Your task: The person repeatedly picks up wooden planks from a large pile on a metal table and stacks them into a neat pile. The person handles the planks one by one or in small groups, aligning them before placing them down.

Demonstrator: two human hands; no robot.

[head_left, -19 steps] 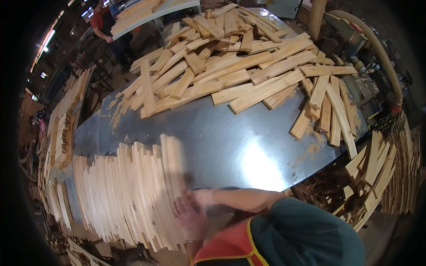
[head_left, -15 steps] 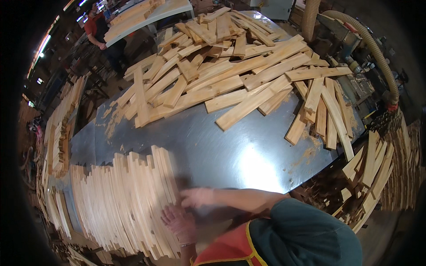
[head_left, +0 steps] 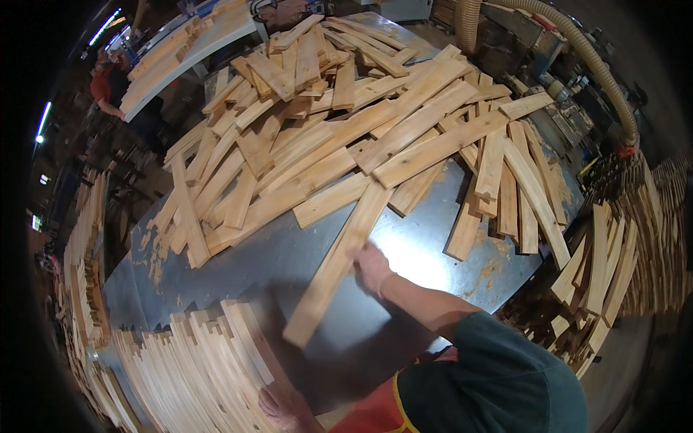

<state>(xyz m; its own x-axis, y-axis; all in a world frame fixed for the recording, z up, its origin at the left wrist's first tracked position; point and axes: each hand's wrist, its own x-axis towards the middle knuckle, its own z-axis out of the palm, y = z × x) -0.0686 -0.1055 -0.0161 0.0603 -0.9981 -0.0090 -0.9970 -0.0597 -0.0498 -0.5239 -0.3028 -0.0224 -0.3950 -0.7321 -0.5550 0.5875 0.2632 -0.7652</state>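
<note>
My right hand (head_left: 374, 268) reaches out over the metal table and grips the edge of a long wooden board (head_left: 336, 270). That board slants toward me, its far end at the loose pile and its near end over bare metal, slightly blurred. Down at the lower edge, my left hand (head_left: 283, 405) lies against the rightmost piece of a row of wooden strips (head_left: 195, 368), its fingers partly spread along the wood. The strips stand side by side, packed close, with uneven far ends.
A loose heap of wooden boards (head_left: 310, 144) covers the far half of the metal table (head_left: 238, 278), with sawdust around it. More boards (head_left: 599, 267) are stacked off the right edge. A ridged hose (head_left: 595, 65) hangs at far right. A person (head_left: 105, 90) stands at a white table, far left.
My right hand has left the row of strips, moved away and to the right, and taken hold of a board now angled toward me. The left hand stays at the row. The view has shifted.
</note>
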